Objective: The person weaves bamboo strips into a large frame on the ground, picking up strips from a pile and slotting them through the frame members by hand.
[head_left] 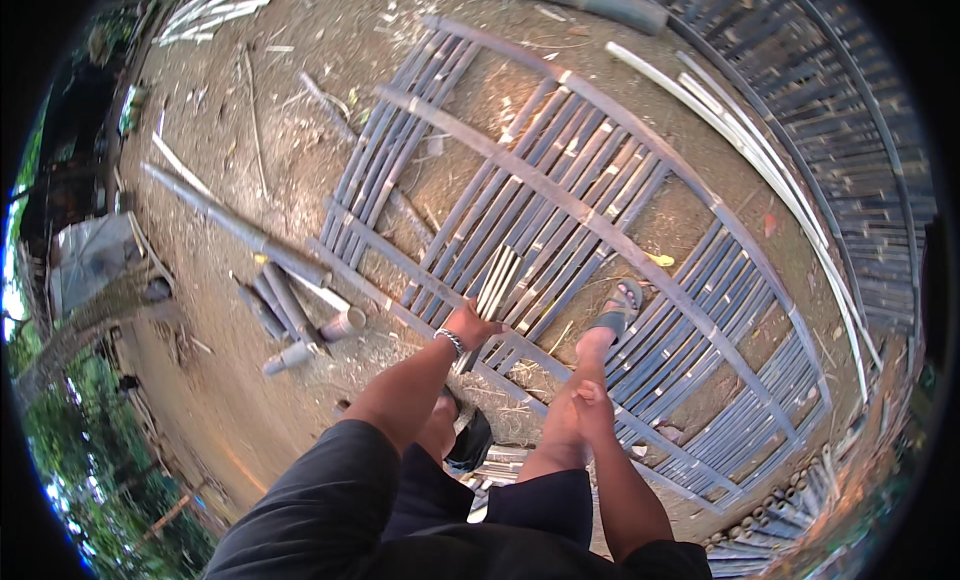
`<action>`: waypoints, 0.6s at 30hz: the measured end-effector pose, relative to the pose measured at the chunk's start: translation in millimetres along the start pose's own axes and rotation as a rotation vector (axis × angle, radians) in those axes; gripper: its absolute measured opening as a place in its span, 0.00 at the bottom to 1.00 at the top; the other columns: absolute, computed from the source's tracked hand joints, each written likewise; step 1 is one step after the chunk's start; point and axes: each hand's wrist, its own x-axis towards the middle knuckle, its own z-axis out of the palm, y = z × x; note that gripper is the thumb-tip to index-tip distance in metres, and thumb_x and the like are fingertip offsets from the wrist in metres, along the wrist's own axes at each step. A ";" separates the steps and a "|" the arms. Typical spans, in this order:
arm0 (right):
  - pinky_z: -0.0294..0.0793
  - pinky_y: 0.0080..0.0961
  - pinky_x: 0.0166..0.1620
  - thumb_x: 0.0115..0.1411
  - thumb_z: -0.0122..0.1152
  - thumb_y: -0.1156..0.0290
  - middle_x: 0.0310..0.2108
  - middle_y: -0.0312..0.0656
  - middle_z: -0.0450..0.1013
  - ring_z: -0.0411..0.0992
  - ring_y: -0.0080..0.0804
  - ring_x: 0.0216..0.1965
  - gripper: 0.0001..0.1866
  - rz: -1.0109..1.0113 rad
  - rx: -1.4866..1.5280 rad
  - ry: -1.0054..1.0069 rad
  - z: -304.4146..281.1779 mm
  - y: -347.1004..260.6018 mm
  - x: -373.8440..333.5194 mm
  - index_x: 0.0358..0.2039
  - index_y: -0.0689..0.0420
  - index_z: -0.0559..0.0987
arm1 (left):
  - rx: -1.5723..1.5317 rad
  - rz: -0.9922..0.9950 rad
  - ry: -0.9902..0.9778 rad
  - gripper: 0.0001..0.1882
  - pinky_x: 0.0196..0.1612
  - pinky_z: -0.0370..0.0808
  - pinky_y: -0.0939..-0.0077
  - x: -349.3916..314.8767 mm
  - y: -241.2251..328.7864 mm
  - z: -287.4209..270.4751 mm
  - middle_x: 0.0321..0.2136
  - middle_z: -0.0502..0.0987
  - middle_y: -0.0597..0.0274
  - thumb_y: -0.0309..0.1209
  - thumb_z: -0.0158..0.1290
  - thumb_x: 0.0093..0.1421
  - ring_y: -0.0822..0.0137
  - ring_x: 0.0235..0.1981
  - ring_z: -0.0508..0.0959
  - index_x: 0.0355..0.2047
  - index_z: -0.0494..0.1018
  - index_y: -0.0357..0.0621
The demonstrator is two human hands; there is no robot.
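The person's left hand (472,325) is gripping a bundle of bamboo strips (498,280), which is extending over a slatted bamboo panel (594,220). The right hand (592,405) is overlapping the right leg (556,430), its openness unclear.

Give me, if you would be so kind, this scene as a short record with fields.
Left hand: gripping a bundle of narrow slats, far ends pointing away from the person
Right hand: over the right leg, nothing visible in it; contact unclear
Main item: large slatted frame lying on the ground
Wrist: metallic bracelet on the left
Left side: cut bamboo lengths on bare soil
Upper right: long pale strips beyond the frame
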 end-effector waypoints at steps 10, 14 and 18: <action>0.75 0.35 0.48 0.54 0.69 0.64 0.43 0.45 0.74 0.75 0.40 0.42 0.22 0.053 -0.516 0.120 0.2 31.8 5.6 0.47 0.57 0.76 | 0.197 -0.174 0.062 0.37 0.52 0.75 0.59 24.8 -183.8 -11.9 0.44 0.79 0.43 0.41 0.71 0.44 0.45 0.48 0.78 0.53 0.71 0.38; 0.72 0.37 0.51 0.53 0.71 0.62 0.42 0.45 0.72 0.73 0.42 0.46 0.20 -0.010 -0.865 0.228 41.2 7.0 6.8 0.44 0.56 0.78 | 0.207 -0.215 0.250 0.32 0.50 0.76 0.57 61.5 -237.5 -53.8 0.42 0.80 0.45 0.38 0.69 0.47 0.47 0.46 0.80 0.51 0.72 0.42; 0.72 0.38 0.50 0.53 0.71 0.61 0.41 0.46 0.72 0.72 0.45 0.46 0.19 -0.009 -0.802 0.186 46.6 2.7 14.9 0.42 0.56 0.78 | 0.268 -0.153 0.318 0.32 0.51 0.76 0.58 99.1 -270.5 -88.2 0.41 0.80 0.47 0.41 0.70 0.47 0.49 0.46 0.80 0.50 0.71 0.44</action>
